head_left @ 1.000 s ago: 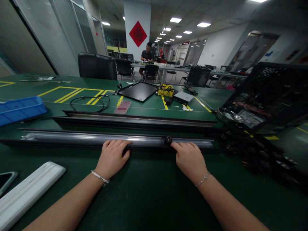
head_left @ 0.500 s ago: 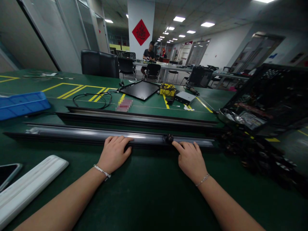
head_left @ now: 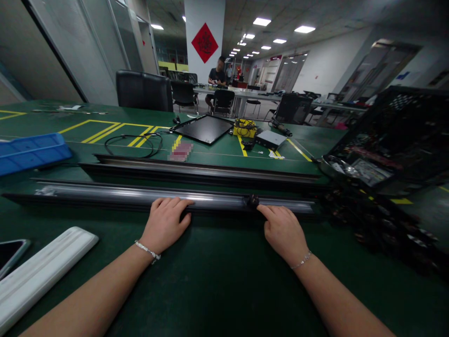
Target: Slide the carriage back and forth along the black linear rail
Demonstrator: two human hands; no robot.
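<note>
A long metal rail [head_left: 140, 194] with a dark, glossy extruded body lies across the green bench in front of me. My left hand [head_left: 165, 221] rests on its near edge, fingers curled over it. My right hand [head_left: 283, 231] lies further along the same rail, its index fingertip against a small black slider [head_left: 252, 201] on the rail. A second dark rail [head_left: 203, 172] lies parallel just behind, and neither hand touches it.
A white wrist rest [head_left: 42, 267] and a phone [head_left: 10, 255] lie at near left. A black crate [head_left: 393, 140] and dark cables crowd the right. Further back are a blue tray [head_left: 31, 152], a black panel [head_left: 203, 128] and a seated person [head_left: 216, 77].
The black slider and my right hand have shifted a little to the right along the rail. My left hand stays in place on the rail.
</note>
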